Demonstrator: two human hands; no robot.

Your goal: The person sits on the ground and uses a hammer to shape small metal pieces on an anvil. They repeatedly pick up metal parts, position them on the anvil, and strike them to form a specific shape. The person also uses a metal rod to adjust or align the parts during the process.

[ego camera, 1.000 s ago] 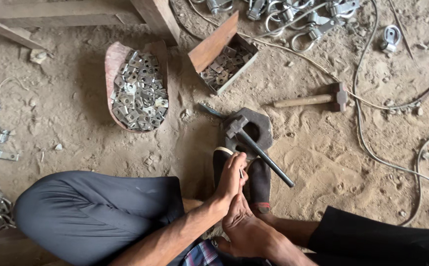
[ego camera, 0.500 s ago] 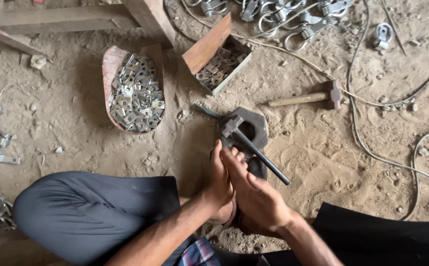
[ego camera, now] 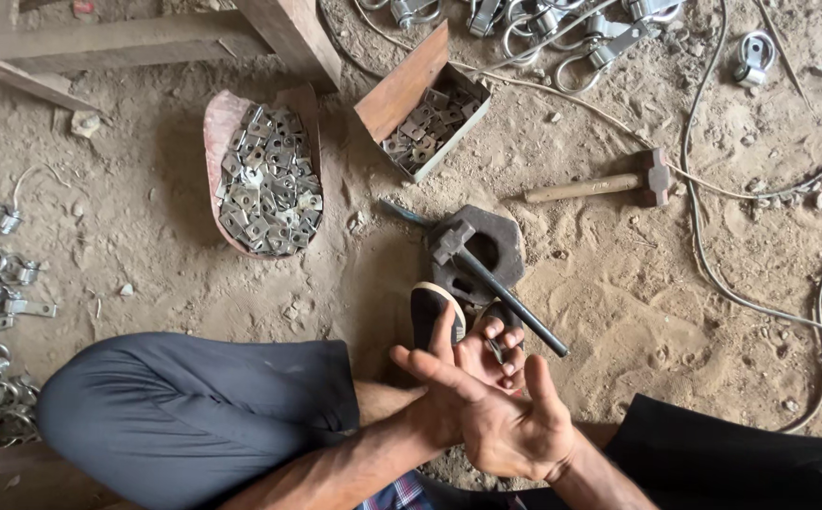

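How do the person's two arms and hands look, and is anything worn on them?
Both hands, the left hand and the right hand, are bare: no gloves, rings or watch are visible. The forearms are uncovered too, with no sleeve reaching them. The fingers look dusty. Dark grey trousers cover the legs.

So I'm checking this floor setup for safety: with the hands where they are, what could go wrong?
1. Both hands, left hand and right hand, sit right by the steel rod and die block; a slipping rod might pinch fingers.
2. Feet in sandals touch the block, so toes seem exposed.
3. Cables and a hammer lie loose on the dirt, possible trip hazards.
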